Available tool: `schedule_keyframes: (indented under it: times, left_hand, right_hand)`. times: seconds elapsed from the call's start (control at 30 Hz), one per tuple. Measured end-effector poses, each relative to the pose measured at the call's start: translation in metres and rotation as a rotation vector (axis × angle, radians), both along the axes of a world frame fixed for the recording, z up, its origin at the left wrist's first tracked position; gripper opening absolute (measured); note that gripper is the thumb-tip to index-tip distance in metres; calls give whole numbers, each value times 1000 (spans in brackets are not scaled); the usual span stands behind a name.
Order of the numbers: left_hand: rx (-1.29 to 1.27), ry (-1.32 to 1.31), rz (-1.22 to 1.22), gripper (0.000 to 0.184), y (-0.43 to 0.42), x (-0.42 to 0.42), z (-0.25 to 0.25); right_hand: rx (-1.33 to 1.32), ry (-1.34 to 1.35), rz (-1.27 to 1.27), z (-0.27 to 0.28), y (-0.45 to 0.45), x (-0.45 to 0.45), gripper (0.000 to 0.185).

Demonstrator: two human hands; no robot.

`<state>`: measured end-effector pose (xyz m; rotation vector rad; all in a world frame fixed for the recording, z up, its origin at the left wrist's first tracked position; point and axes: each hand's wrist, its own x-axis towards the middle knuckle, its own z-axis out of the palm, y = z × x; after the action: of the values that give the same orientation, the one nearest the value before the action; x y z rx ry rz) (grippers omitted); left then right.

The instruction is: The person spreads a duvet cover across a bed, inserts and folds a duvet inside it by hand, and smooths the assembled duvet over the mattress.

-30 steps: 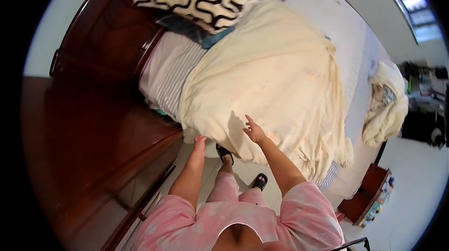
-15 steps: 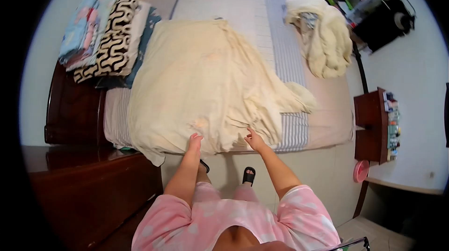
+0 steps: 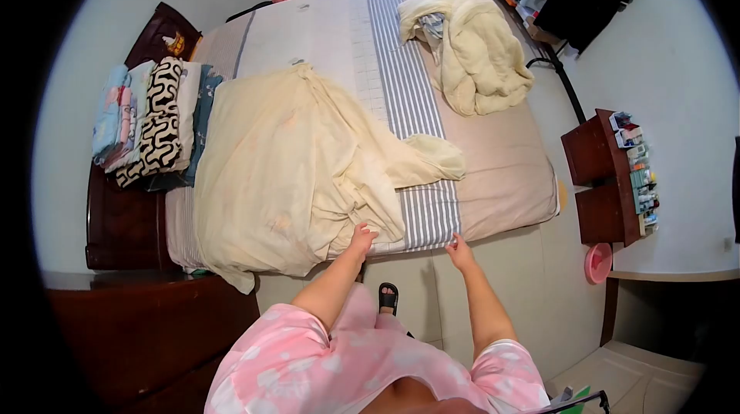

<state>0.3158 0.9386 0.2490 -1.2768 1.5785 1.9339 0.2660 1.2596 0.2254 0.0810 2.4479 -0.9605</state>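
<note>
A cream cover [image 3: 254,159] lies spread over the left part of the bed, with bunched folds at its right side and one end trailing right. My left hand [image 3: 364,240] is over the near edge of the cover, fingers apart and holding nothing that I can see. Farther right, my right hand [image 3: 461,254] is at the bed's near edge beside the blue-and-white striped sheet [image 3: 428,213]. Its fingers are slightly bent and apart, with no cloth visible between them. Whether the fingertips touch the sheet is unclear.
Folded bedding [image 3: 160,125] is stacked by the dark headboard [image 3: 127,221]. A crumpled cream quilt [image 3: 482,55] lies at the far right of the bed. Right of the bed stand a brown cabinet [image 3: 609,210] with small bottles and a pink basin [image 3: 598,264]. A dark wooden chest [image 3: 154,329] stands near left.
I have stepped right along the bed and the view has shifted. My hands have moved from the cover's front edge toward the striped sheet, the right one now past the cover.
</note>
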Motion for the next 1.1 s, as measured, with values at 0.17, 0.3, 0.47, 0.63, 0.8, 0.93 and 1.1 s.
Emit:
schedule_keyframes:
  times: [0.17, 0.3, 0.47, 0.63, 0.8, 0.93, 1.1]
  left_hand:
    - [-70, 109, -145, 69, 7, -50, -65]
    - [-72, -101, -458, 68, 11, -90, -33]
    - [0, -177, -635, 54, 15, -97, -160]
    - [-206, -160, -597, 55, 25, -77, -218]
    - [-358, -85, -434, 46, -3, -72, -194]
    - [-494, -148, 229, 20, -47, -75, -116]
    - [-623, 66, 811, 16, -111, -75, -27]
  right_hand:
    - [-12, -48, 23, -24, -11, -32, 61]
    - [32, -114, 114, -29, -35, -73, 62]
    - [215, -20, 330, -47, -60, -151, 59]
    - [469, 2, 565, -56, -92, -221, 49]
    - [730, 35, 785, -104, -88, -269, 36]
    - [704, 192, 813, -138, -67, -292, 28]
    - [-9, 43, 409, -103, -76, -358, 9]
